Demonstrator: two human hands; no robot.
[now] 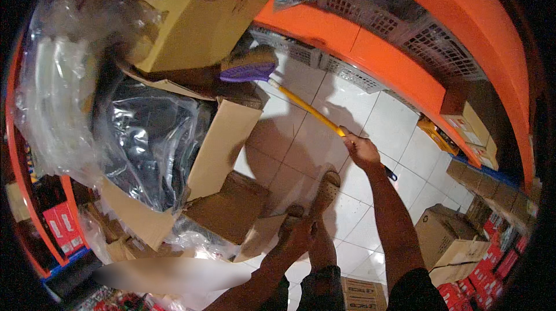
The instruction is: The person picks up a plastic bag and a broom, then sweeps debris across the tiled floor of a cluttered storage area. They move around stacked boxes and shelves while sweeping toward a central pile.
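Note:
My right hand (362,150) is closed around the yellow handle of a broom (307,107). The handle's dark tip sticks out past my wrist. At its other end, the purple broom head (249,72) with brownish bristles is beside a large cardboard box, near the foot of the orange shelving. My left hand (302,231) hangs low in front of my legs, close to my sandals (329,189). Its fingers are dim and blend with the legs behind, so their state is unclear.
An open cardboard box (226,143) on the left holds black things wrapped in clear plastic. A taller carton (191,33) stands behind it. Orange shelving (324,21) with grey crates curves along the far right. Cartons (443,236) and red packages are at the lower right. White tiles (347,108) cover the floor.

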